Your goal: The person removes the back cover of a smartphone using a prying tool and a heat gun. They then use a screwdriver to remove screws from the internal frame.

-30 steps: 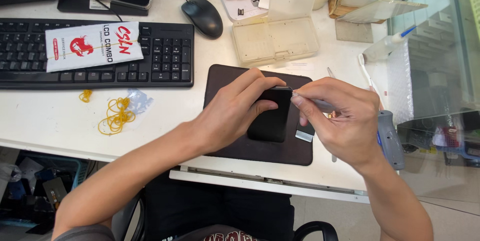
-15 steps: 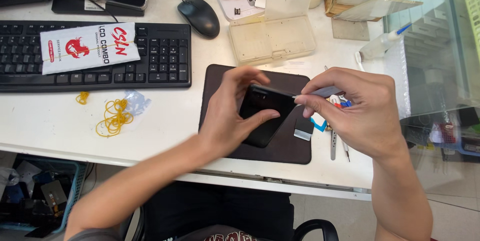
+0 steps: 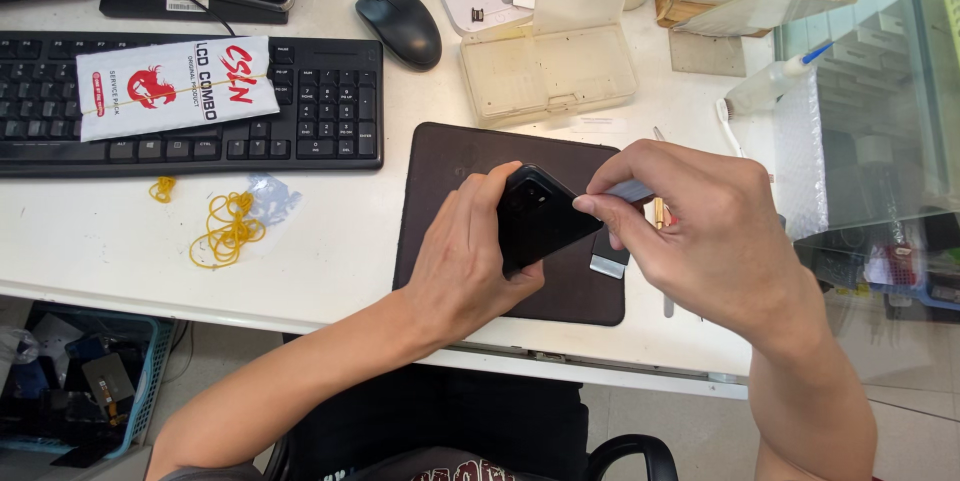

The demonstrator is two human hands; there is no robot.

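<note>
While the left hand (image 3: 470, 261) wraps around a black smartphone (image 3: 540, 216), fingers curled along its long edge and the thumb under its lower side, the phone is held tilted just above the dark brown mat (image 3: 450, 161) at the middle of the surface (image 3: 90, 251). At three o'clock of the phone, the right hand (image 3: 710, 241) is closed in a pinch on a thin pale tool (image 3: 630, 189), whose tip meets the phone's upper right edge. The phone looks light enough for one hand, stiff, smooth-backed and likely slippery, with glass that would crack if dropped; the firm side rails seem the safest place to hold it, as the left hand does. A small grey metal piece (image 3: 608, 263) lies on the mat at five o'clock of the phone. Farther out, a clear plastic case (image 3: 550, 76) sits at twelve o'clock, a black mouse (image 3: 400, 23) at eleven o'clock, a black keyboard (image 3: 320, 121) bearing a white packet (image 3: 175, 86) at ten o'clock, and yellow rubber bands (image 3: 228, 231) at nine o'clock.
</note>
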